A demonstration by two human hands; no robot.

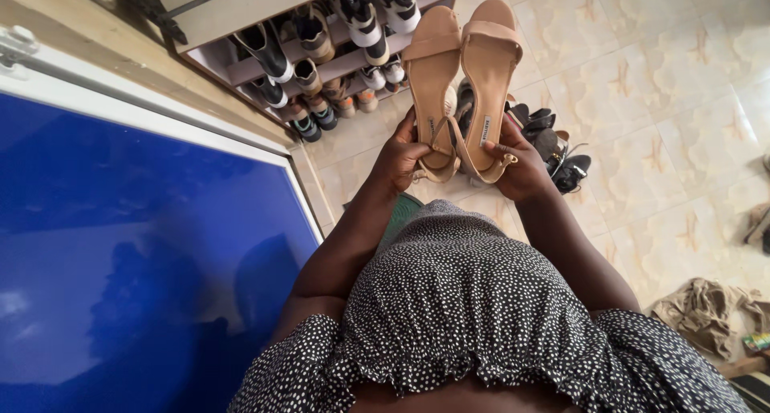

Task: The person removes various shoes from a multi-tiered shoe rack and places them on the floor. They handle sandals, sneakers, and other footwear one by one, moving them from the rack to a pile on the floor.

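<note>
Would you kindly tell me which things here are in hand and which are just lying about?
In hand:
left hand and right hand gripping the pair of tan strappy sandals

Lying about:
shoe rack
black shoes on the floor
crumpled khaki cloth

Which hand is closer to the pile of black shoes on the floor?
The right hand. It holds one tan sandal just beside the black shoes. The left hand holds the other tan sandal, farther away, on the shoe rack side.

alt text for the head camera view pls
Seen from above, a person's left hand and right hand each hold the heel end of a tan strappy sandal, above a tiled floor and a shoe rack.
</note>
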